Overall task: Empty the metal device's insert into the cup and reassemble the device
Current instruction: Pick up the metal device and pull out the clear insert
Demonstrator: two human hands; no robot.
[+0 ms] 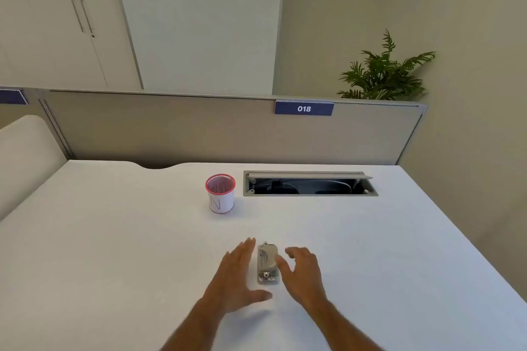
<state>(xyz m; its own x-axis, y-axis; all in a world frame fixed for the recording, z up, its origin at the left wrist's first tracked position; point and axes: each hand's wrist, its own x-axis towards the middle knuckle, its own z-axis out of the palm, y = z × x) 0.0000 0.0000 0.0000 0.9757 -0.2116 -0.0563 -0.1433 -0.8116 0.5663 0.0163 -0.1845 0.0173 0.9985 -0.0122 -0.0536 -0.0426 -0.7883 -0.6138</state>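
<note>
A small metal device (267,263) lies flat on the white table (114,236), its long side pointing away from me. My left hand (238,276) hovers just left of it, fingers spread, holding nothing. My right hand (301,272) is close on its right side, fingers apart and curled toward the device, its thumb near or touching the device's edge. A white cup (220,194) with a red rim and a mesh-like inside stands upright farther back, left of centre. The device's insert is not visible.
An open cable hatch (309,184) is sunk into the table behind the device, right of the cup. A grey partition (199,128) with a "018" label runs along the table's far edge. A plant (385,71) stands behind it.
</note>
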